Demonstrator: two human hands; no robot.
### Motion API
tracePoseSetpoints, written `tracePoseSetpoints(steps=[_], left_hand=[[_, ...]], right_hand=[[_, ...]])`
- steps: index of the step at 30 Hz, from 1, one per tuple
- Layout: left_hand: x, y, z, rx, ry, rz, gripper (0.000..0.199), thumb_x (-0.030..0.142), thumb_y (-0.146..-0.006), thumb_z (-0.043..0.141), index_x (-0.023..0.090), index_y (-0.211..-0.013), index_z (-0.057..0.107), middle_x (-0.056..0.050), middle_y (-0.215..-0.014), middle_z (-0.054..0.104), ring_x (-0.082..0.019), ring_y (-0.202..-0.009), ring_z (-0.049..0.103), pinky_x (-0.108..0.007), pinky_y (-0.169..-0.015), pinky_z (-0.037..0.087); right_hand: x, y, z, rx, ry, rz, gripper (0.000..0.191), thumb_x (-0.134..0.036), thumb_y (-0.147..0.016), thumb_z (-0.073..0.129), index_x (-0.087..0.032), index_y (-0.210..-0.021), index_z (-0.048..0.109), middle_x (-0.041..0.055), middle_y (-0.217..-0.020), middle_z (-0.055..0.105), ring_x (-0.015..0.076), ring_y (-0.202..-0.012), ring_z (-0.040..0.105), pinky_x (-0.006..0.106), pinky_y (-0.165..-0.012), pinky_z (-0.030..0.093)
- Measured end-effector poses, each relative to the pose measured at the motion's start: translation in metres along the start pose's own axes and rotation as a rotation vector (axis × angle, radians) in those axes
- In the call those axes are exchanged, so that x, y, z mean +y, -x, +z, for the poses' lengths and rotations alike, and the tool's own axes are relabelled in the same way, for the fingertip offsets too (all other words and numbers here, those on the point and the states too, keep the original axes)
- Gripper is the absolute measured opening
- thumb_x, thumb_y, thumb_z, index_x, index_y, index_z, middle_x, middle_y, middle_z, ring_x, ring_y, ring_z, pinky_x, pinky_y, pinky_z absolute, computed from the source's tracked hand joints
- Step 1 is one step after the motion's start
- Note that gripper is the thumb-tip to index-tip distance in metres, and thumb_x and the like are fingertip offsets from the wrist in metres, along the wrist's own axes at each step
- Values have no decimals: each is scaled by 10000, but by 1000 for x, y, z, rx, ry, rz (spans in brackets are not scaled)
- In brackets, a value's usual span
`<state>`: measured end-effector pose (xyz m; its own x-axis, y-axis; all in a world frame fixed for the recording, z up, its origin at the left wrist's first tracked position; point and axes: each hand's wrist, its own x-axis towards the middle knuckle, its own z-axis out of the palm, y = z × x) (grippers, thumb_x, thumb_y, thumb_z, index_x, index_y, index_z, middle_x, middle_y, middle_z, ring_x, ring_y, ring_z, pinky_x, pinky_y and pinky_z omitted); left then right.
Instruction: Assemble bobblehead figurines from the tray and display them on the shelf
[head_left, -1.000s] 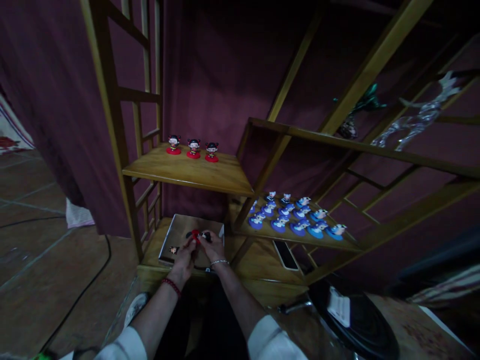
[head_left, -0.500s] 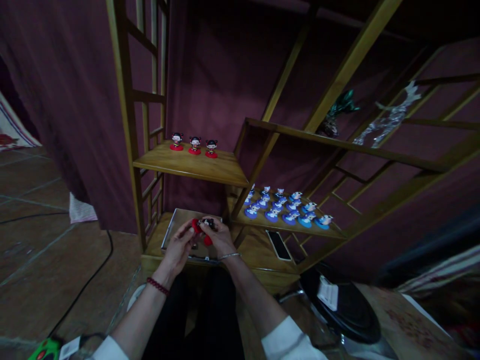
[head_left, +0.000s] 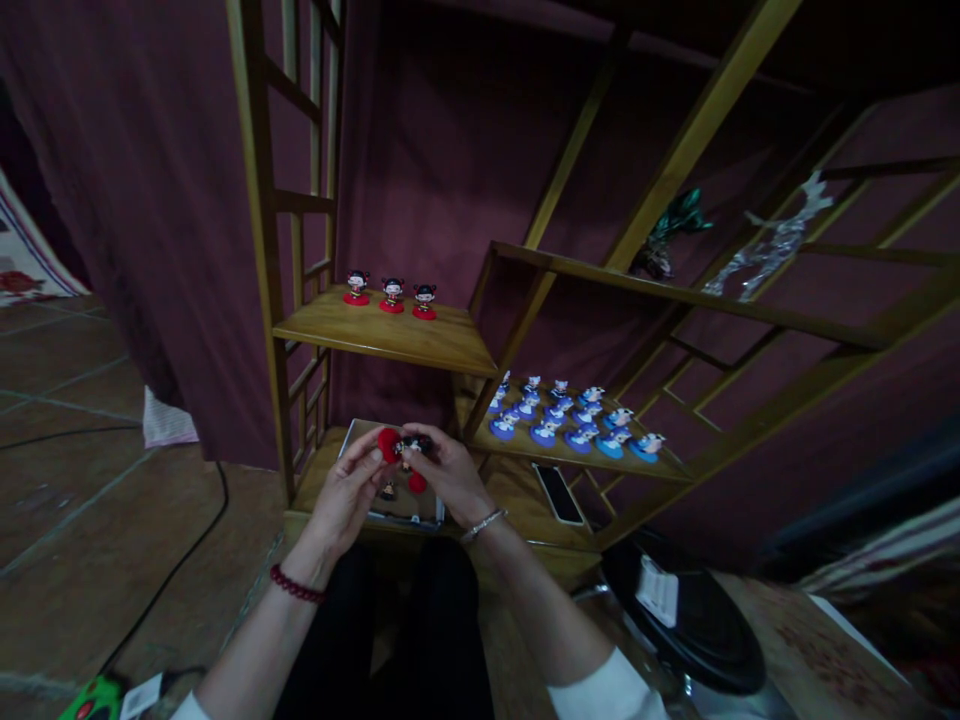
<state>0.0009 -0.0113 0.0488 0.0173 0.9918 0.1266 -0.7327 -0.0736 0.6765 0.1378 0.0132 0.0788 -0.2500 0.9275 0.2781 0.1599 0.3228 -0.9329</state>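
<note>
Between my two hands a small black-haired figurine (head_left: 412, 446) lies on its side, its round red base toward the left. My left hand (head_left: 352, 490) is closed on the red base (head_left: 388, 444). My right hand (head_left: 455, 482) pinches the figurine around its head and body. Below them is a shallow open box (head_left: 435, 512), partly hidden by my hands. In it lie another red-based piece (head_left: 417, 483) and a small dark figure (head_left: 388, 491). Three like figurines (head_left: 392, 294) stand upright in a row on the upper left shelf (head_left: 360, 333).
Several blue and purple figurines (head_left: 545, 428) stand in rows on the shelf at right. A phone (head_left: 558, 492) lies on the bottom board. Higher up are a green ornament (head_left: 679, 225) and a clear ornament (head_left: 772, 245). A black round stool (head_left: 686, 620) stands at lower right.
My hands have turned the figurine a little, so its red base shows more. My right forearm has shifted to the right, uncovering more of the box's contents.
</note>
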Motion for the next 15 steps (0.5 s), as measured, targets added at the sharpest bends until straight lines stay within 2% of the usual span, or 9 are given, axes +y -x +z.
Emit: tracePoseSetpoints(steps=[7, 15], left_hand=[[5, 5, 4, -9, -25, 14, 374, 210, -684, 659, 183, -1054, 610, -74, -1113, 607, -190, -1025, 546, -306, -893, 431], [6, 7, 8, -35, -79, 64, 405, 202, -700, 642, 215, -1101, 580, -61, -1172, 572, -197, -1124, 474, -296, -929, 398]], right_hand=[[-11, 4, -4, -1, 108, -37, 295, -266, -711, 582, -232, -1005, 582, -2, -925, 637, 121, -734, 585, 243, -671, 477], [-18, 7, -10, 18, 206, -131, 268, -278, -724, 583, -248, -989, 605, -8, -967, 642, 147, -843, 587, 265, -749, 466]])
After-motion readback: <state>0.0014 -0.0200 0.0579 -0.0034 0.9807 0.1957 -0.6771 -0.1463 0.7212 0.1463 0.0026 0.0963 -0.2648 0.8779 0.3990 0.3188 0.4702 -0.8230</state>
